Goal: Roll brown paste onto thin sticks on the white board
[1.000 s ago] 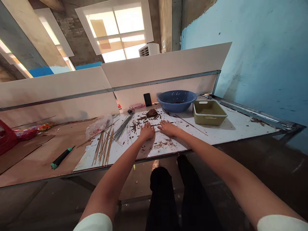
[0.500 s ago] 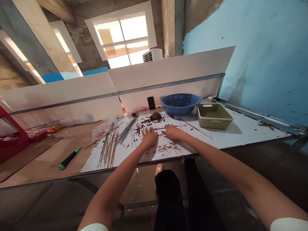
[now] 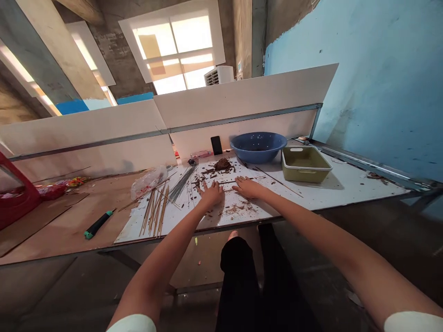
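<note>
My left hand (image 3: 212, 193) lies palm down on the white board (image 3: 194, 221), fingers spread. My right hand (image 3: 248, 187) rests flat beside it, fingers stretched out over a thin dark stick (image 3: 227, 182) that spans the gap between the hands. What lies under the palms is hidden. Just beyond sits a brown, clay-like lump (image 3: 222, 164) among dark rolled bits. Brown crumbs (image 3: 238, 210) are scattered nearer the table edge. To the left lie a bundle of thin grey wires (image 3: 182, 184) and several brown sticks (image 3: 154, 212).
A blue basin (image 3: 258, 150) and a green tub (image 3: 306, 173) stand at the right rear. A phone (image 3: 216, 145) leans against the back panel near a clear bottle (image 3: 200, 154). Left are a plastic bag (image 3: 148, 182), a green-black tool (image 3: 99, 225) and a red object (image 3: 14, 193).
My left hand has shifted slightly left and its fingers have spread further. My right hand stays flat in nearly the same place. The view has tilted slightly.
</note>
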Tool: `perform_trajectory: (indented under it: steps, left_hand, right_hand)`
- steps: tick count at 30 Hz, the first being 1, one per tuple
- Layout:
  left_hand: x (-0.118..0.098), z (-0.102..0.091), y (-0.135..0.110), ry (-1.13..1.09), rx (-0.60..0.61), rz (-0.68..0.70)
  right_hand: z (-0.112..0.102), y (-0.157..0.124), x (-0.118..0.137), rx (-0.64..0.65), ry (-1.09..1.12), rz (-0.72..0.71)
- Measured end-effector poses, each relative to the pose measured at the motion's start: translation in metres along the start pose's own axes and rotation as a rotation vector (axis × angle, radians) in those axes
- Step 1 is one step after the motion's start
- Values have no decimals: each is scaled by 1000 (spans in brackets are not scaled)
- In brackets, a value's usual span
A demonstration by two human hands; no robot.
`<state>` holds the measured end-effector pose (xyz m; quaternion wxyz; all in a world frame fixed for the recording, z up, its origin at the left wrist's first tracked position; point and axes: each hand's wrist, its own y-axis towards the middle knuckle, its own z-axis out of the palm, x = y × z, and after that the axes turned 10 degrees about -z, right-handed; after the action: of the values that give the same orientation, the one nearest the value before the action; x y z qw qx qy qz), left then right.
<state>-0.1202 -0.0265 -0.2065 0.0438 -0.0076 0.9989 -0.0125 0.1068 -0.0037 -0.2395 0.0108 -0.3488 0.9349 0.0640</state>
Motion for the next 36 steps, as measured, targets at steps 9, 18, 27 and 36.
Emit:
perform_trajectory:
  steps: [9, 18, 27, 36]
  left_hand:
    - [14, -5, 15, -635, -389, 150]
    - [29, -8, 82, -1358, -406, -175]
    - [24, -4, 62, -704, -337, 113]
    - [-35, 31, 18, -19, -121, 366]
  right_hand:
    - [1, -34, 18, -48, 67, 20]
    - [12, -32, 23, -125, 103, 36]
    - [5, -35, 21, -113, 32, -40]
    - [-18, -21, 6, -25, 184, -25]
